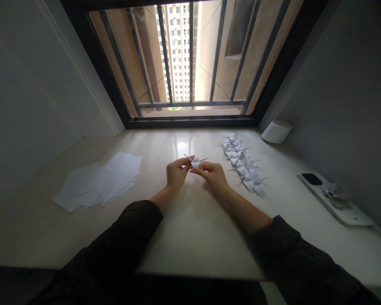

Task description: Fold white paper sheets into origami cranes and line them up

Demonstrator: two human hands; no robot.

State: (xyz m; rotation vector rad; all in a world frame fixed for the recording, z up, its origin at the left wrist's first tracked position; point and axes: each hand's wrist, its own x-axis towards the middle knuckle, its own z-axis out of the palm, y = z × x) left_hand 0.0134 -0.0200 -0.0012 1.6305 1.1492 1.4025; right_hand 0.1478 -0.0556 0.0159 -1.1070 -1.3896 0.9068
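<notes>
A small white folded paper crane (195, 161) is held between both hands above the pale sill. My left hand (177, 173) pinches its left side with thumb and fingers closed. On the crane's right side, my right hand (212, 174) is pinched shut as well. Thin paper points stick out to either side of the fingers. Dark sleeves cover both forearms.
A row of several finished paper cranes (244, 167) lies to the right. Loose white sheets (100, 181) are stacked at the left. A white roll (277, 131) sits by the window; a white tray with a phone (311, 178) lies far right. A barred window (190, 63) is ahead.
</notes>
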